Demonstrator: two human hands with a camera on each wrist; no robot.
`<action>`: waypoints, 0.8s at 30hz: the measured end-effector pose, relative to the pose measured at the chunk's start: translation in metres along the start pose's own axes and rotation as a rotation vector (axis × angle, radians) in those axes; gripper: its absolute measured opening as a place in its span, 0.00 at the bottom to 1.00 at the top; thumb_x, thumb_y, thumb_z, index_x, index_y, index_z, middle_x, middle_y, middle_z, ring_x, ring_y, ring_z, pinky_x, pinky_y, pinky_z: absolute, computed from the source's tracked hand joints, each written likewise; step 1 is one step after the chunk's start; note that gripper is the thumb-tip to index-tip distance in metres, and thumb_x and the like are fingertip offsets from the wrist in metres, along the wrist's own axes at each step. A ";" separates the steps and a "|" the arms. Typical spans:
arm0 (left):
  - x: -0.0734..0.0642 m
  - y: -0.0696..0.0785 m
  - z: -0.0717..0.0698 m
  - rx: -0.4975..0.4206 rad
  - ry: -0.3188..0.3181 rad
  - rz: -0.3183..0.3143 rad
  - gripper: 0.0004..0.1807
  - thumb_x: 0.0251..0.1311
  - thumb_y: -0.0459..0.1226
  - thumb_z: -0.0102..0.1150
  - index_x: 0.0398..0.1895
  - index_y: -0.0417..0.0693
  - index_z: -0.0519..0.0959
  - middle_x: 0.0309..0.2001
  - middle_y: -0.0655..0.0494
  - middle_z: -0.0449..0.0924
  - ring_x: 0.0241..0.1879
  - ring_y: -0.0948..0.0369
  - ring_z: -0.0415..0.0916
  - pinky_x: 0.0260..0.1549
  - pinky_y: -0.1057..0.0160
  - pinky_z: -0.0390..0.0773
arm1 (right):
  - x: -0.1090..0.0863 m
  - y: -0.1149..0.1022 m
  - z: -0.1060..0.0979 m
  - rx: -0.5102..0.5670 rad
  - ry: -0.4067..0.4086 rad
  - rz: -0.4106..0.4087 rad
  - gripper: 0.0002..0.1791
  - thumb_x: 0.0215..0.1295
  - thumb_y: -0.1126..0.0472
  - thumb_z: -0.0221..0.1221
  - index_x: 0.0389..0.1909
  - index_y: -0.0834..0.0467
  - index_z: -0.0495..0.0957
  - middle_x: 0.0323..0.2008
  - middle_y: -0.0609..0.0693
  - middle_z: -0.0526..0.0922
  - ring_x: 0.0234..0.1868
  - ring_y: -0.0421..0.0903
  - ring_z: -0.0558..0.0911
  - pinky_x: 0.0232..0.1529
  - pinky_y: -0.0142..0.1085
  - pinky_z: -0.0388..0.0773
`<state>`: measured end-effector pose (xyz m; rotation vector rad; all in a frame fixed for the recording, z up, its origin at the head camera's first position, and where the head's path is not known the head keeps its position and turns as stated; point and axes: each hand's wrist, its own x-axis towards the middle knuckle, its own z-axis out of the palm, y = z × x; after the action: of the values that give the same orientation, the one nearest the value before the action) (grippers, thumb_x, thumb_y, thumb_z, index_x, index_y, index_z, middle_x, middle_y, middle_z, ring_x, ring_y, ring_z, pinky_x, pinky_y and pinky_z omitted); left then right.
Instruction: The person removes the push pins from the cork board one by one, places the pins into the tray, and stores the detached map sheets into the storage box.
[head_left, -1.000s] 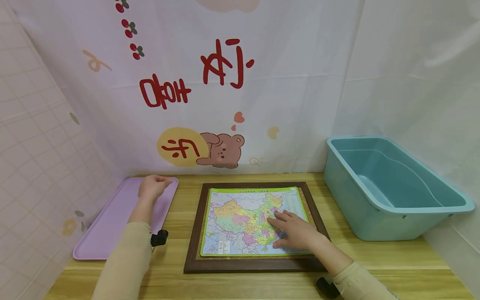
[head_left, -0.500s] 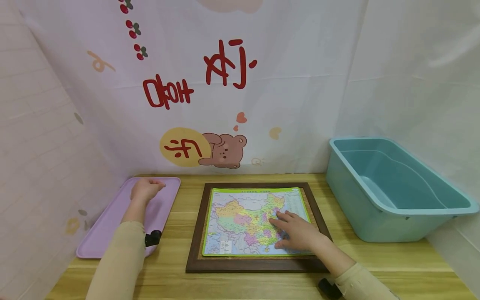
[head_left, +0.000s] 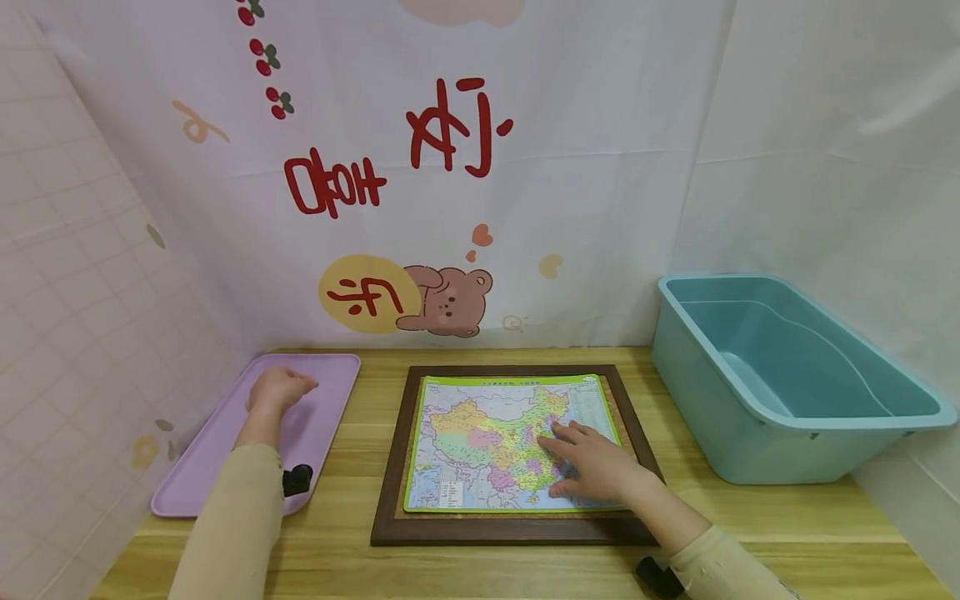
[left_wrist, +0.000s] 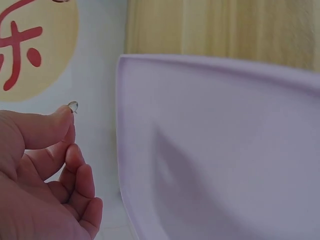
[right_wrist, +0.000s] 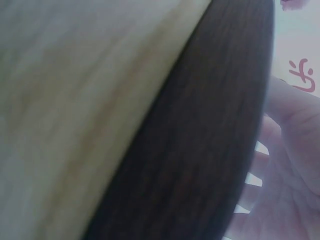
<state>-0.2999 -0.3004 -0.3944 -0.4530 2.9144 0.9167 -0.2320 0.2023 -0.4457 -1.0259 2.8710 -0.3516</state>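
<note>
**Left hand [head_left: 276, 389] pinching, right hand [head_left: 600, 462] spread**

Between my left thumb and forefinger I hold a tiny, glossy, partly see-through piece [left_wrist: 73, 106], pinched right at the tips; it is too small for me to tell what it is. My other left fingers curl loosely below. The hand hangs above a pale purple, shallow, round-cornered tray [head_left: 330, 400] on the left of the desk [head_left: 337, 571], and a dark shadow falls across the tray's smooth surface.

My right hand has its fingers fanned wide over the lower right part of a rectangular, many-coloured map of China [head_left: 487, 408] with a lime-green border. I cannot tell how firmly the fingertips touch it. The map lies flat inside a dark brown wooden frame [head_left: 517, 531], with a thin strip of brown cork-like backing [head_left: 617, 410] showing around it.

To the right of the frame, well apart from the tray, stands a deep, light teal plastic bin [head_left: 765, 454]. A white cloth backdrop [head_left: 585, 167] printed with red characters and a brown cartoon bear [head_left: 453, 302] rises behind the desk.
</note>
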 end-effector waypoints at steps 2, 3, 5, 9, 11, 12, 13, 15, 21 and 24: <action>0.000 -0.002 0.001 0.012 -0.004 -0.007 0.22 0.63 0.45 0.58 0.48 0.33 0.81 0.54 0.31 0.75 0.52 0.35 0.70 0.44 0.41 0.70 | 0.000 0.000 0.000 -0.002 0.002 0.001 0.44 0.58 0.39 0.65 0.70 0.59 0.68 0.70 0.66 0.63 0.66 0.73 0.64 0.61 0.64 0.65; 0.000 -0.003 0.001 0.018 -0.006 -0.009 0.22 0.62 0.45 0.58 0.48 0.33 0.80 0.53 0.31 0.75 0.52 0.35 0.70 0.44 0.41 0.70 | 0.000 0.000 0.000 -0.003 0.003 -0.001 0.44 0.57 0.39 0.65 0.70 0.59 0.68 0.70 0.66 0.63 0.66 0.73 0.64 0.61 0.64 0.65; 0.000 -0.004 0.001 0.022 -0.013 -0.013 0.23 0.62 0.45 0.58 0.47 0.32 0.80 0.53 0.31 0.75 0.52 0.35 0.70 0.45 0.40 0.70 | 0.000 0.000 0.000 -0.004 0.003 -0.001 0.44 0.58 0.39 0.65 0.70 0.59 0.68 0.70 0.66 0.63 0.66 0.73 0.64 0.61 0.64 0.65; -0.002 -0.007 0.000 0.030 -0.031 -0.015 0.23 0.60 0.45 0.58 0.46 0.30 0.79 0.52 0.30 0.75 0.52 0.34 0.70 0.46 0.40 0.70 | 0.000 0.000 0.001 -0.008 0.002 -0.005 0.44 0.58 0.38 0.65 0.70 0.59 0.68 0.70 0.66 0.64 0.66 0.73 0.64 0.61 0.64 0.65; -0.002 -0.009 -0.001 0.037 -0.047 -0.018 0.23 0.59 0.44 0.59 0.44 0.30 0.79 0.50 0.31 0.76 0.51 0.34 0.70 0.46 0.40 0.69 | 0.000 0.000 0.001 -0.009 0.002 -0.005 0.44 0.58 0.38 0.65 0.70 0.59 0.68 0.70 0.66 0.64 0.66 0.73 0.64 0.61 0.64 0.65; -0.002 -0.010 -0.001 0.044 -0.056 -0.017 0.23 0.58 0.44 0.59 0.44 0.30 0.79 0.49 0.31 0.76 0.50 0.35 0.71 0.46 0.40 0.70 | 0.000 0.000 0.001 -0.010 0.002 -0.006 0.44 0.58 0.38 0.65 0.70 0.59 0.68 0.70 0.66 0.64 0.66 0.73 0.64 0.61 0.64 0.65; -0.002 -0.011 -0.001 0.053 -0.066 -0.015 0.23 0.58 0.44 0.60 0.44 0.30 0.79 0.48 0.32 0.77 0.50 0.36 0.71 0.46 0.40 0.70 | 0.000 0.000 0.001 -0.010 0.002 -0.006 0.44 0.58 0.38 0.65 0.70 0.59 0.68 0.70 0.66 0.64 0.66 0.73 0.64 0.61 0.64 0.65; -0.002 -0.012 -0.002 0.072 -0.086 -0.009 0.23 0.57 0.44 0.60 0.43 0.29 0.79 0.47 0.32 0.77 0.48 0.37 0.72 0.46 0.40 0.70 | 0.000 0.000 0.001 -0.010 0.001 -0.004 0.44 0.57 0.38 0.65 0.70 0.59 0.68 0.70 0.66 0.63 0.66 0.73 0.64 0.61 0.63 0.65; -0.002 -0.014 0.000 0.109 -0.128 -0.006 0.22 0.56 0.43 0.61 0.41 0.29 0.79 0.43 0.34 0.78 0.44 0.40 0.73 0.45 0.40 0.70 | 0.000 0.000 0.000 -0.011 -0.005 0.001 0.44 0.57 0.38 0.64 0.70 0.58 0.68 0.70 0.66 0.63 0.66 0.72 0.64 0.61 0.63 0.65; -0.003 -0.016 0.003 0.116 -0.138 -0.007 0.22 0.56 0.43 0.61 0.40 0.29 0.79 0.42 0.33 0.78 0.44 0.40 0.73 0.44 0.40 0.71 | 0.000 0.000 0.000 -0.008 -0.007 0.004 0.44 0.58 0.38 0.64 0.70 0.59 0.68 0.70 0.66 0.63 0.66 0.72 0.63 0.62 0.63 0.65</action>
<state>-0.2926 -0.3104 -0.4049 -0.3765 2.8191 0.7407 -0.2315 0.2023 -0.4451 -1.0207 2.8697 -0.3358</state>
